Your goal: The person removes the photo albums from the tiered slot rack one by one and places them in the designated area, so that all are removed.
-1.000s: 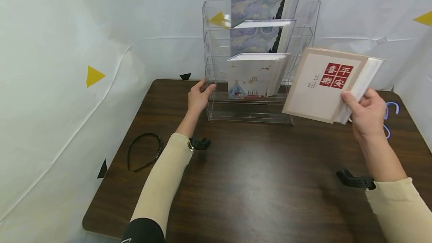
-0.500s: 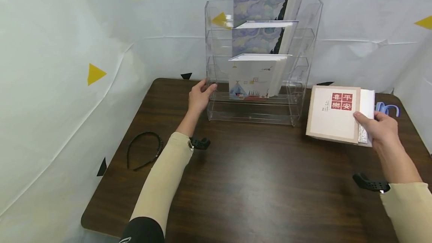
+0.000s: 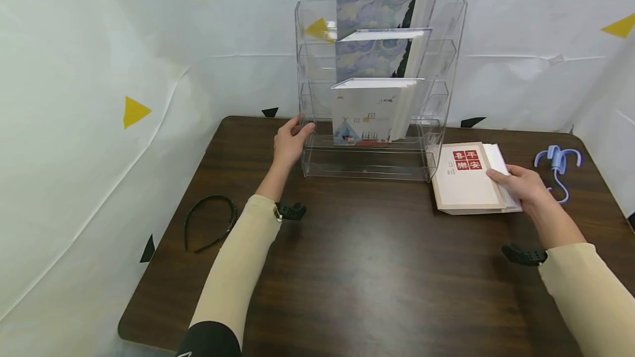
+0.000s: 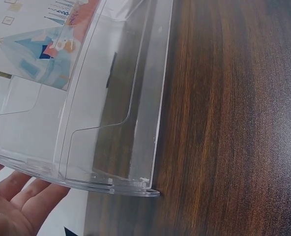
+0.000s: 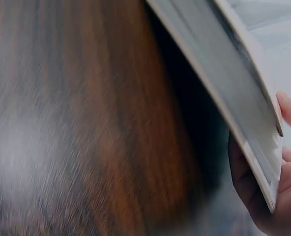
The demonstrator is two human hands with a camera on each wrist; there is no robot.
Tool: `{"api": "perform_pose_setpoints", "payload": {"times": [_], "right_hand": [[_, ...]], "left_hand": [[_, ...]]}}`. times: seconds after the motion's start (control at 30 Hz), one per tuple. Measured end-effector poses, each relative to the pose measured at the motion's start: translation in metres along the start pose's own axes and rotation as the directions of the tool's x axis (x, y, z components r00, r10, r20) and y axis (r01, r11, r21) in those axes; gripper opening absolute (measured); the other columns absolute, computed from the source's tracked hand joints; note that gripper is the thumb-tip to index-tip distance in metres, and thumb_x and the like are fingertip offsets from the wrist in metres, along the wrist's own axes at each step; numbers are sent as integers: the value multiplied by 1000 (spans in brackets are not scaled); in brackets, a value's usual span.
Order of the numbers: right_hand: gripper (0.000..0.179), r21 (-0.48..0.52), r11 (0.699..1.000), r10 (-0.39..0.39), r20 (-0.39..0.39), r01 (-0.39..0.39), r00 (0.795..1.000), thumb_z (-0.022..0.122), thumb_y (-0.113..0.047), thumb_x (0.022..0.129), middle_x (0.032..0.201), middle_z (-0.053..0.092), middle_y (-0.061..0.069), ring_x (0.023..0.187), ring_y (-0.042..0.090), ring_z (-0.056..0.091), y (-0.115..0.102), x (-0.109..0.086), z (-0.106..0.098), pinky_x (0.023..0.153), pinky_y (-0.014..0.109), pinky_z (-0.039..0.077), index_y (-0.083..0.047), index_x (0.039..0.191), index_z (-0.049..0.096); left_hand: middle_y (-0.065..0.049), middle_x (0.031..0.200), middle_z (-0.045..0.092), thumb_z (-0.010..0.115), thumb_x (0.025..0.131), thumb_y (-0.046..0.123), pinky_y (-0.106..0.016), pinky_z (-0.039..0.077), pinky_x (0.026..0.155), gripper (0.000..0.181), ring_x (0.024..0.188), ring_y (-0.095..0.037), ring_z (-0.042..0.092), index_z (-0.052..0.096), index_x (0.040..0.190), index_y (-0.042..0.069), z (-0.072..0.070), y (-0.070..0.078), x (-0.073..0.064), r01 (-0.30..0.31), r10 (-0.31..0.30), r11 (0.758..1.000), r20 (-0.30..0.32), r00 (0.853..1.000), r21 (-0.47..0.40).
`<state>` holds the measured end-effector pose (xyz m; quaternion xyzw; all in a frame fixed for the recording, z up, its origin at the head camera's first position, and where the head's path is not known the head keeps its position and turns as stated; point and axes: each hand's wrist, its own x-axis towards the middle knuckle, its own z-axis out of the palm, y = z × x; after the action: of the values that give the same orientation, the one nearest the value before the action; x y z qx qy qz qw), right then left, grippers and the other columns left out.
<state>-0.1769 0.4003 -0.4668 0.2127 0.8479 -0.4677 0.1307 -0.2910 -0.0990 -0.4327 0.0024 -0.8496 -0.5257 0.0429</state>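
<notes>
Dark wood table foremost, black headband lower left; right hand pinches beige book right of centre, blue hooked object beside; left hand grips clear rack, upper centre, three books inside; white wall behind.

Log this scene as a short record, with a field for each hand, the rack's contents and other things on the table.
Left hand: holds the left side of the clear rack
Right hand: grips the right side of the beige book, thumb on top
Rack contents: tent-print book in front, two swirl-cover books behind and above
Table, left: black headband
Table, right: light-blue object with curved arms
</notes>
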Motion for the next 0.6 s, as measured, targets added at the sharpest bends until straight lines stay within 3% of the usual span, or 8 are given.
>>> {"api": "perform_pose_setpoints", "payload": {"times": [0.1,0.2,0.43,0.6], "right_hand": [[96,-117,993,-5,4,6,1000,47,-59,96,146,21,43,121,49,36,0,0,1,90,50,44,17,147,15],[94,-271,962,-29,-21,23,999,42,-58,98,141,23,47,123,55,31,-3,-4,2,100,64,32,23,141,20],[85,-461,885,-107,-68,64,992,43,-53,99,134,35,46,117,58,39,-12,-14,7,95,65,36,24,135,34],[76,-488,871,-125,-94,64,988,50,-50,97,129,45,42,109,54,47,-14,-19,6,83,61,42,18,130,45]], "left_hand": [[-13,133,61,63,93,51,-47,41,102,63,125,-28,54,50,146,20,0,0,0,3,-3,1000,0,1000,4],[-13,133,61,63,93,51,-47,40,103,63,125,-28,54,50,146,20,-1,0,0,4,-4,1000,1,1000,7],[-13,135,59,62,93,53,-46,39,104,65,127,-27,53,49,147,19,0,0,0,15,-15,1000,1,1000,16],[-13,134,60,62,93,51,-46,40,104,64,126,-27,53,48,147,19,1,-1,1,11,-10,1000,-1,1000,18]]}}
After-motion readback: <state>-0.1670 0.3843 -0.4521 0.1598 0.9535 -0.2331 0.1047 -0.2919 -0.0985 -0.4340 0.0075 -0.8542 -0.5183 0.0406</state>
